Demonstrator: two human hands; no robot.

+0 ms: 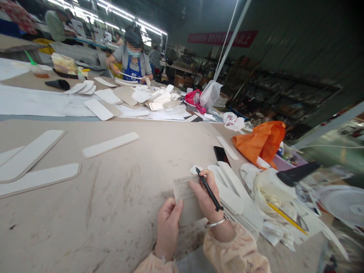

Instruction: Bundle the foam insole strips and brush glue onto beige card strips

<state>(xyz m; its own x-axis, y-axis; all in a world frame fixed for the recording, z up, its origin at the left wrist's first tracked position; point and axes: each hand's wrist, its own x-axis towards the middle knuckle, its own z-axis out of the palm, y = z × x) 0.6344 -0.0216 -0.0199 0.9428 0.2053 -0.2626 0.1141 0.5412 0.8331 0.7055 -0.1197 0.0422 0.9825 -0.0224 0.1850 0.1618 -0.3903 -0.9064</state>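
Observation:
My left hand pinches the lower left edge of a small sheet of paper covered in rows of handwriting. Held in my right hand is a black pen, its far end pointing up and left over the paper and its near end slanting toward my wrist. That hand also rests against the paper's right side and hides part of it. Just right of it lies a stack of white rounded strips. A black phone lies beyond my right hand.
Long white strips lie at the left of the brown table. On the right are an orange bag, a tub with a black handle, a yellow pencil-like stick and a white fan. A masked co-worker handles pieces at the far table.

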